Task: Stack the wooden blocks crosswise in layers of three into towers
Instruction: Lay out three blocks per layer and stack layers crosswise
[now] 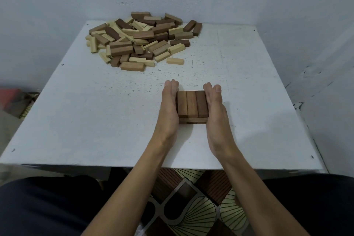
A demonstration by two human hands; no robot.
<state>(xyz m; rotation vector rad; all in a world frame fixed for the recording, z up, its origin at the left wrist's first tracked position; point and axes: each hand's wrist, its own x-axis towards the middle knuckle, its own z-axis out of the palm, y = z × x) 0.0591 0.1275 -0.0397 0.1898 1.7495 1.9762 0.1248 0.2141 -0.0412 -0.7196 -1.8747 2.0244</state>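
Observation:
A low tower of brown wooden blocks stands near the middle front of the white table. Its top layer has three blocks side by side, running away from me; the edge of a crosswise layer shows beneath. My left hand presses flat, fingers straight, against the tower's left side. My right hand presses flat against its right side. A large loose pile of dark, mid-brown and pale blocks lies at the far left of the table.
Pale walls close off the table at the back and right. A reddish object lies on the floor to the left. My dark-clothed legs and a patterned floor mat show below the table's front edge.

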